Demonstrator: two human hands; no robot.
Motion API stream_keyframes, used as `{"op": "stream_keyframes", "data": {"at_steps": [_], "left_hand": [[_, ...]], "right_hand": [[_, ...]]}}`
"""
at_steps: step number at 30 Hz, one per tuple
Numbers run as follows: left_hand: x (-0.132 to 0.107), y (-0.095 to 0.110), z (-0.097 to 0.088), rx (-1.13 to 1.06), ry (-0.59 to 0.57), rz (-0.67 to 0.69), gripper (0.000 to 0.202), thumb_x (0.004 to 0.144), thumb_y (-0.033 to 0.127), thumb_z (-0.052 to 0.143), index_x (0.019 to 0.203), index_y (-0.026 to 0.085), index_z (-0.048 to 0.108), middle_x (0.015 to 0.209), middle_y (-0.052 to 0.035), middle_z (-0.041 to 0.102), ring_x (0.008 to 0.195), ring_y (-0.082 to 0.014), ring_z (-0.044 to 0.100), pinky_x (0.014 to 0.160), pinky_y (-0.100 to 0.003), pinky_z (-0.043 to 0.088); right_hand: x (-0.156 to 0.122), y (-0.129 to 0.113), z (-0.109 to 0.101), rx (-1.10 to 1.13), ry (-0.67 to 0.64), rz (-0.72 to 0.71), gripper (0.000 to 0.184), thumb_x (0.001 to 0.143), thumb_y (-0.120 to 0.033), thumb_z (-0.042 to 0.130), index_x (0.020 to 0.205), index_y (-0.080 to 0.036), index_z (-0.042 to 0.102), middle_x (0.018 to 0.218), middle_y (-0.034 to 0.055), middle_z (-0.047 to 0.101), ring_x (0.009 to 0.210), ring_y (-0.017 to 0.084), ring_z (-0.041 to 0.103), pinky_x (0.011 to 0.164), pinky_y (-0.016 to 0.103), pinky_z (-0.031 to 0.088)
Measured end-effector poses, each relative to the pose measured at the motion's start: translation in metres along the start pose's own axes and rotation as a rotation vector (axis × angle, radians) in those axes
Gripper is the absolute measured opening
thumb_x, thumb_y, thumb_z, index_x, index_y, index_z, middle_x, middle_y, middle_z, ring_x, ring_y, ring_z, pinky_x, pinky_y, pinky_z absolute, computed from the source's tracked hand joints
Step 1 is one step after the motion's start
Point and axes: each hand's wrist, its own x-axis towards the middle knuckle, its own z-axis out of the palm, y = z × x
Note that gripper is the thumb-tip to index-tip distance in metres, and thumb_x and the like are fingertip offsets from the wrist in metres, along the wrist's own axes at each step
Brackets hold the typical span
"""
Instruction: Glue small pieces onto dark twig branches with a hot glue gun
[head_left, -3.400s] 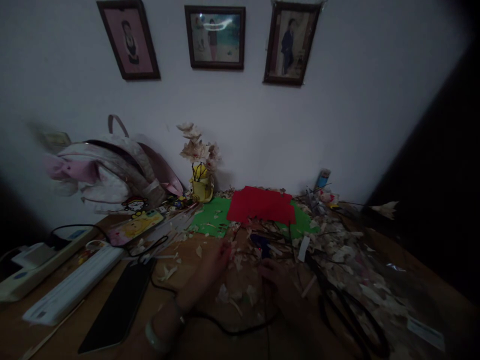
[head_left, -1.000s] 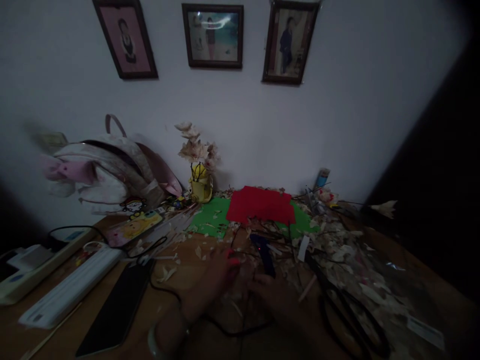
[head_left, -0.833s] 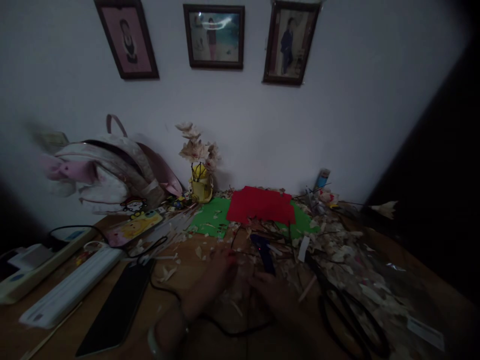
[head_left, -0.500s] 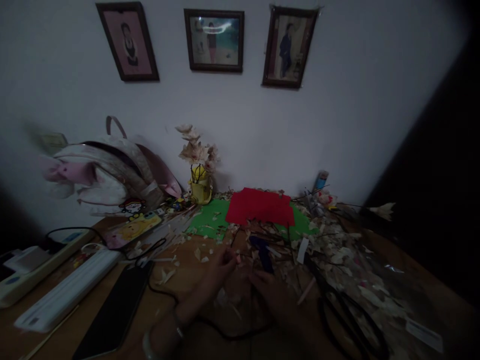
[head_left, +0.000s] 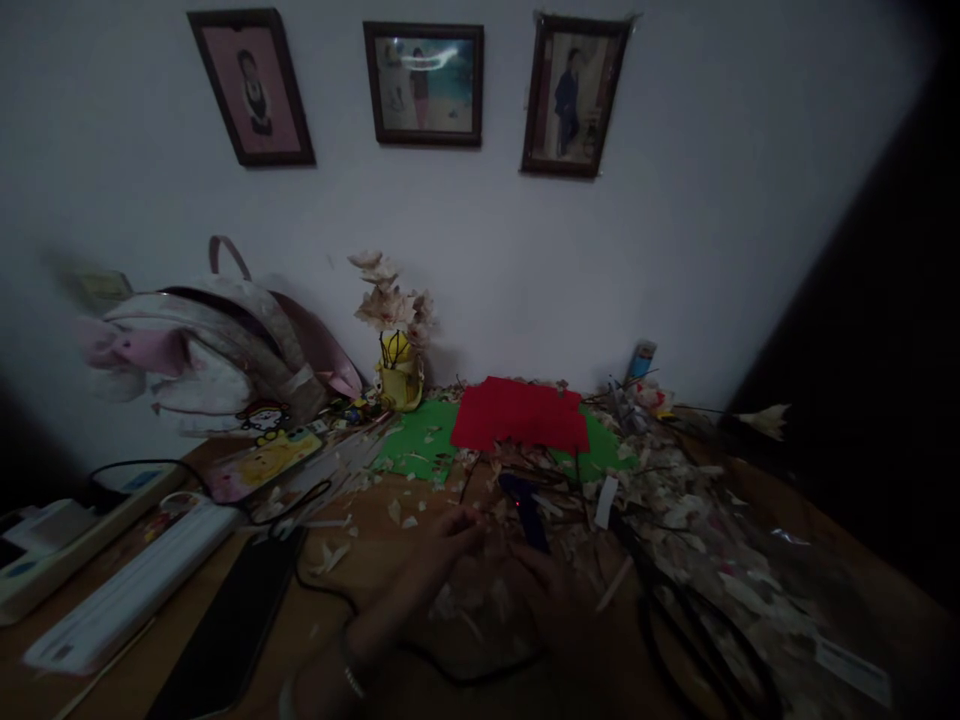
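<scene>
My left hand [head_left: 448, 540] is over the middle of the table with its fingers pinched together. Whatever lies between its fingertips is too dark and small to name. Close by on the right is my right hand [head_left: 551, 590], its fingers bent inward and lost in shadow, so its grip does not show clearly. Just beyond it lies a dark blue glue gun [head_left: 531, 515] with a small red light on. Pale petal-like scraps [head_left: 465, 600] are on the table below and between the hands.
Large black-handled scissors [head_left: 694, 620] lie at the right among heaped scraps. Behind are red sheets [head_left: 521, 415] on green sheets [head_left: 416, 440] and a yellow vase [head_left: 400, 382] of pale flowers. A black phone [head_left: 232, 620], a white box [head_left: 135, 590] and a power strip [head_left: 82, 540] occupy the left.
My right hand has shifted slightly right and down, and its fingers are darker now. My left fingertips have moved a little; the pinkish bit near them no longer shows clearly. The glue gun's red light now shows.
</scene>
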Motion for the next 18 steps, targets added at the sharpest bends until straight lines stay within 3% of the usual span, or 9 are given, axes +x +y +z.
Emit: {"op": "stream_keyframes", "data": {"at_steps": [3,5,8,13,16,18], "left_hand": [[0.0,0.001,0.0,0.039,0.006,0.018,0.018,0.065,0.032,0.062,0.07,0.015,0.058,0.063,0.0017,0.055,0.059,-0.0108,0.047,0.056,-0.021,0.036],[0.0,0.002,0.001,0.04,0.019,0.013,0.018,0.064,0.031,0.063,0.068,0.015,0.058,0.062,0.0026,0.054,0.058,-0.0102,0.046,0.054,-0.02,0.035],[0.0,0.002,0.0,0.034,0.046,-0.008,0.017,0.063,0.03,0.064,0.068,0.015,0.058,0.062,0.0028,0.053,0.058,-0.0102,0.045,0.054,-0.02,0.034],[0.003,-0.005,-0.003,0.078,0.063,-0.007,0.013,0.065,0.026,0.062,0.071,0.015,0.06,0.065,0.0019,0.055,0.06,-0.0106,0.046,0.055,-0.02,0.034],[0.005,-0.008,-0.004,0.069,0.06,-0.018,0.013,0.063,0.026,0.063,0.069,0.015,0.059,0.06,0.0031,0.053,0.056,-0.0097,0.044,0.053,-0.02,0.032],[0.005,-0.009,-0.004,0.053,0.056,-0.032,0.014,0.063,0.027,0.063,0.069,0.016,0.058,0.061,0.0033,0.053,0.055,-0.0097,0.044,0.053,-0.02,0.032]], "right_hand": [[-0.008,0.006,-0.004,0.11,0.208,-0.076,0.032,0.071,-0.046,0.053,0.089,-0.023,0.067,0.085,0.0039,0.066,0.087,0.021,0.057,0.073,0.026,0.047],[-0.013,0.008,-0.009,0.131,0.269,-0.099,0.029,0.07,-0.044,0.056,0.085,-0.023,0.068,0.083,0.0051,0.066,0.085,0.021,0.058,0.073,0.025,0.047],[-0.013,0.007,-0.02,0.237,0.278,-0.108,0.028,0.074,-0.044,0.053,0.083,-0.021,0.066,0.064,0.0037,0.063,0.06,0.015,0.058,0.055,0.023,0.048],[0.001,-0.007,-0.05,0.884,0.282,-0.148,0.02,0.08,-0.039,0.048,0.085,-0.023,0.057,0.035,-0.0091,0.038,0.028,0.006,0.034,0.029,0.016,0.03],[0.01,-0.012,-0.067,1.037,0.42,-0.19,0.018,0.071,-0.036,0.06,0.082,-0.022,0.056,0.046,-0.0089,0.045,0.037,0.004,0.042,0.036,0.014,0.037],[0.012,-0.01,-0.073,0.914,0.586,-0.27,0.019,0.07,-0.037,0.061,0.08,-0.023,0.054,0.054,-0.008,0.048,0.045,0.004,0.046,0.042,0.014,0.04]]}}
